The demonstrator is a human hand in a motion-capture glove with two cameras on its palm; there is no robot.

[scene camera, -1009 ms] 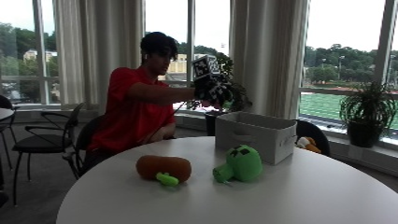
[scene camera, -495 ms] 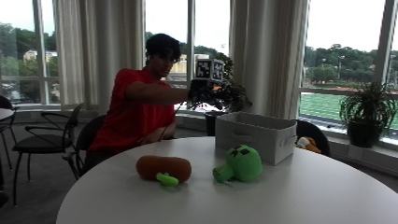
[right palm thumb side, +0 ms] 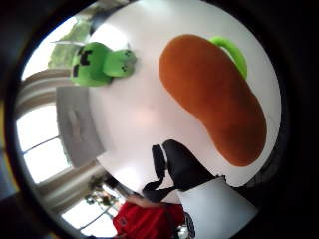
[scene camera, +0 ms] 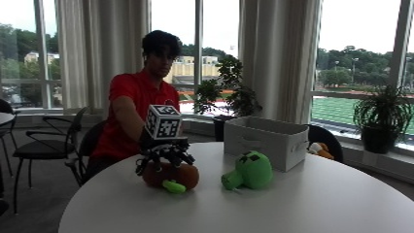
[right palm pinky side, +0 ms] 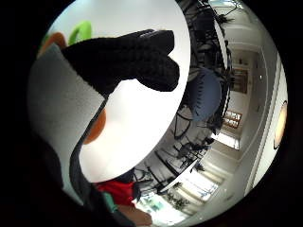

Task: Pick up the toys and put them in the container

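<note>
A brown potato-shaped plush toy (scene camera: 175, 175) with a green sprout lies on the round white table (scene camera: 310, 204), toward the person's side. The gloved right hand (scene camera: 162, 154) hangs just above it, fingers spread downward and holding nothing. The thumb side palm view shows the whole brown toy (right palm thumb side: 214, 99) close below the palm, with one gloved finger (right palm thumb side: 182, 167) beside it. A green plush toy (scene camera: 249, 171) lies a little to the brown one's right, in front of the grey fabric container (scene camera: 265, 141). Both the green toy (right palm thumb side: 99, 62) and the container (right palm thumb side: 75, 124) also show in that palm view.
An orange plush (scene camera: 320, 149) sits on a dark chair behind the container, off the table. Potted plants (scene camera: 378, 121) stand along the windows. Black chairs (scene camera: 45, 145) stand on the left. Bare tabletop stretches across the near side.
The gloved hand has come down from chest height to just over the brown toy. The toys and the container have not moved.
</note>
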